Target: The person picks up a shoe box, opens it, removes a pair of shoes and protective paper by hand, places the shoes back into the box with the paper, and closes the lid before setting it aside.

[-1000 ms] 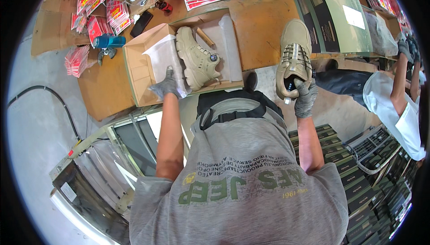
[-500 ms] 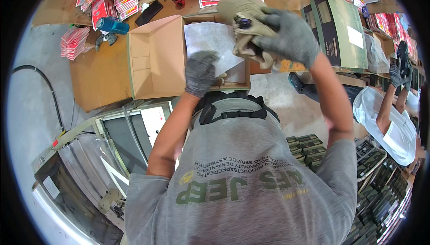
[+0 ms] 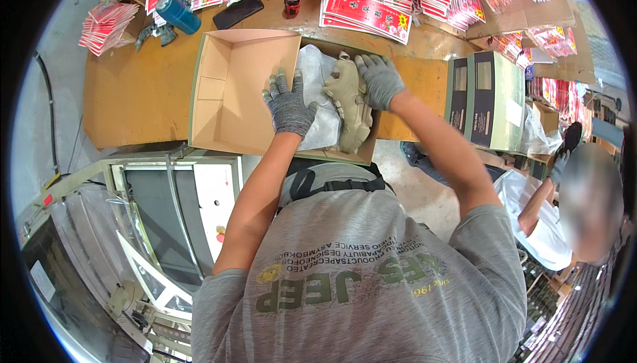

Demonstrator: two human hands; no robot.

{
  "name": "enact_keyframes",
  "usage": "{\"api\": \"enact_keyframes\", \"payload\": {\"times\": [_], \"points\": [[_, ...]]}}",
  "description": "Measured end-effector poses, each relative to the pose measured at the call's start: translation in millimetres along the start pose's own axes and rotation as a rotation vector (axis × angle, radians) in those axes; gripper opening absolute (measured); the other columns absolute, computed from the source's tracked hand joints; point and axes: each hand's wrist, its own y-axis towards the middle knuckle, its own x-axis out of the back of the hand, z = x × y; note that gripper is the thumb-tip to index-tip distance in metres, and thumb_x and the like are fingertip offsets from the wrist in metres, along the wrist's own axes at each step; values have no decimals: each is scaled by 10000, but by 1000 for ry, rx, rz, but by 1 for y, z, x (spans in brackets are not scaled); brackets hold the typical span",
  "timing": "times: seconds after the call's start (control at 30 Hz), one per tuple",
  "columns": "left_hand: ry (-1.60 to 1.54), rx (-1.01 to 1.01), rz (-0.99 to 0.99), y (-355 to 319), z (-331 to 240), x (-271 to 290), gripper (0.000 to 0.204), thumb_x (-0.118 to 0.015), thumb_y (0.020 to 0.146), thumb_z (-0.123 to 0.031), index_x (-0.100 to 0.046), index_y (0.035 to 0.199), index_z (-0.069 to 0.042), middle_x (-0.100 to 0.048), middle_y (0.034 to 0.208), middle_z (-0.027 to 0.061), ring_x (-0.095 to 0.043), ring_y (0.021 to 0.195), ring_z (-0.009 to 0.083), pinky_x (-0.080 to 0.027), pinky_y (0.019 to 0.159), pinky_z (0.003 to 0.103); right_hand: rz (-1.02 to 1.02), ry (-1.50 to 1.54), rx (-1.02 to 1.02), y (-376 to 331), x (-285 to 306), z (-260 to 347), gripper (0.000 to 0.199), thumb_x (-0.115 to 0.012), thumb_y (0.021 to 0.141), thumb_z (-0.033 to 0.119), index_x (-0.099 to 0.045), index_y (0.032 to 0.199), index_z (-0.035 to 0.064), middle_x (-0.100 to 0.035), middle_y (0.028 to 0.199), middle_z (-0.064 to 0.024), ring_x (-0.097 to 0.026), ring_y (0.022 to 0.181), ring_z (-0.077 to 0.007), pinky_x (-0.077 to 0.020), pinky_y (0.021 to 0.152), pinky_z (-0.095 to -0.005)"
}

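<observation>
A khaki shoe (image 3: 350, 105) lies on its side in the right part of an open cardboard shoebox (image 3: 373, 139). My right hand (image 3: 380, 83), in a grey glove, grips the shoe's upper right side; its thumb is hidden. My left hand (image 3: 292, 107), gloved too, lies flat with spread fingers on white wrapping paper (image 3: 323, 129), beside the hinged lid. The paper covers the box's inside left of the shoe, so what lies under it cannot be seen. The box's brown lid (image 3: 255, 91) stands folded open to the left.
On the wooden table (image 3: 136, 104) are a blue bottle (image 3: 178, 14), a black phone (image 3: 237, 10), a small dark bottle (image 3: 292, 4) and stacks of red printed packets (image 3: 365, 12). Green shoeboxes (image 3: 488, 101) stand at the right. Beyond them a person in white (image 3: 534, 214) handles a dark shoe.
My right hand has lowered the khaki shoe from above the box into it. My left hand has opened out flat on the paper, which is now pushed down into the box.
</observation>
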Motion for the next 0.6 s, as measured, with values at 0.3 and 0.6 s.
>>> {"api": "enact_keyframes", "payload": {"times": [0.3,0.6], "points": [[-47,-30,20,10,-5,10,905,-734,795,-490,-374,1549,-143,-222,1621,239,-188,1497,453,-156,1201,606,-457,-69,-111,-13,-33,11,576,-620,840,205,-529,1369,-4,-433,1487,-260,-395,1384,-433,-313,1169,-521],[-43,-26,45,17,-16,7,962,-730,790,-484,-304,1581,-139,-218,1609,279,-180,1499,458,-138,1225,559,-415,360,-592,-51,-97,60,713,-611,914,374,-431,1457,-52,-176,1570,-382,-395,1347,-561,-402,1120,-467]]}}
